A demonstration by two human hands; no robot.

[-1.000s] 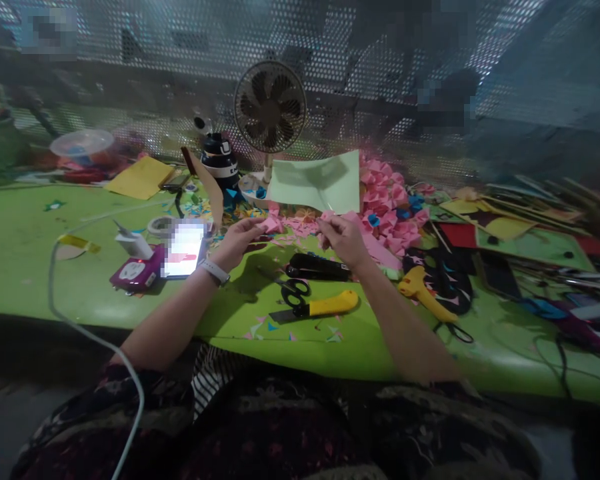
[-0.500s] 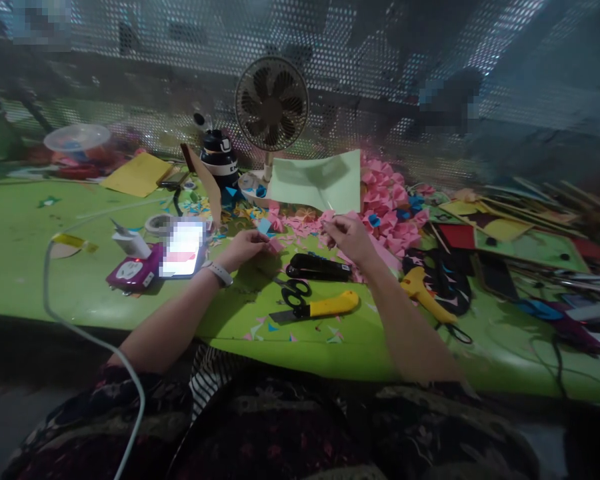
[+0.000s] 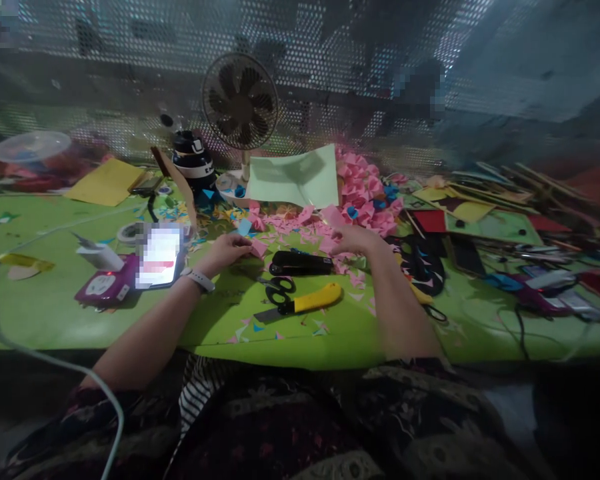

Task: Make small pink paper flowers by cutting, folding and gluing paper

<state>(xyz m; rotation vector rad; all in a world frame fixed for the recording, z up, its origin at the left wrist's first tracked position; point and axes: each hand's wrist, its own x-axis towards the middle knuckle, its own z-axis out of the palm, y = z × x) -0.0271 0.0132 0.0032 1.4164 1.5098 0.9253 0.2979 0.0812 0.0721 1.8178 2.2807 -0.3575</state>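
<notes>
My left hand (image 3: 229,251), with a pale band on its wrist, is closed in a pinch on a small pink paper piece (image 3: 259,249). To its right lies a black stapler (image 3: 301,263). My right hand (image 3: 354,239) hovers by the stapler's right end, its fingers bent and a little apart; I see nothing held in them. Pink paper scraps (image 3: 300,227) lie behind both hands, and a larger pink piece (image 3: 333,215) shows just beyond the right fingers. In front are black-handled scissors (image 3: 280,290) and a yellow-handled knife (image 3: 317,299).
A lit phone (image 3: 160,257) leans by a purple power socket (image 3: 105,287) on the left. Behind stand a fan (image 3: 240,100), a dark bottle (image 3: 193,163) and a pale green sheet (image 3: 295,179). A heap of folded pink papers (image 3: 365,193) and sticks (image 3: 500,190) lie right.
My right hand has come rightward and lower towards the stapler's right end, and its pinch has loosened. The left hand keeps its pink paper piece. The view has turned slightly right.
</notes>
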